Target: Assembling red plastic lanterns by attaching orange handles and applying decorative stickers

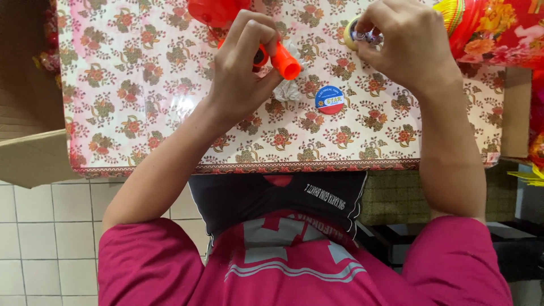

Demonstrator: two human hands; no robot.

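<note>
Orange tube (281, 61) first: from the head camera, I have it wrapped in my left hand (241, 71), fingers curled tight around the body so that only the flared orange end pokes out toward the middle of the table. It sits just above the flowered tablecloth (141, 113), near a crumpled scrap of silvery paper (288, 89) and a small round sticker (330, 100) in blue, white and red.

My right hand (411, 45) is off to the other side, thumb and fingertips pinched together on a small roll of tape (362, 35). Most of the roll is hidden under my fingers, so I cannot tell whether I have a loose end lifted or only the rim.

What could go wrong, as I judge it: the two hands are apart, and tape peeled with one hand tends to fold back and stick to itself or to my fingertips. My left grip covers nearly the whole tube (not much bare surface left), so any strip might land on my own knuckles instead. The glossy cloth looks slippery; if I set the tube down it could roll toward the edge nearest me and drop to the tiled floor (45, 226). The red plastic piece (212, 11) at the far edge crowds my left hand too.
</note>
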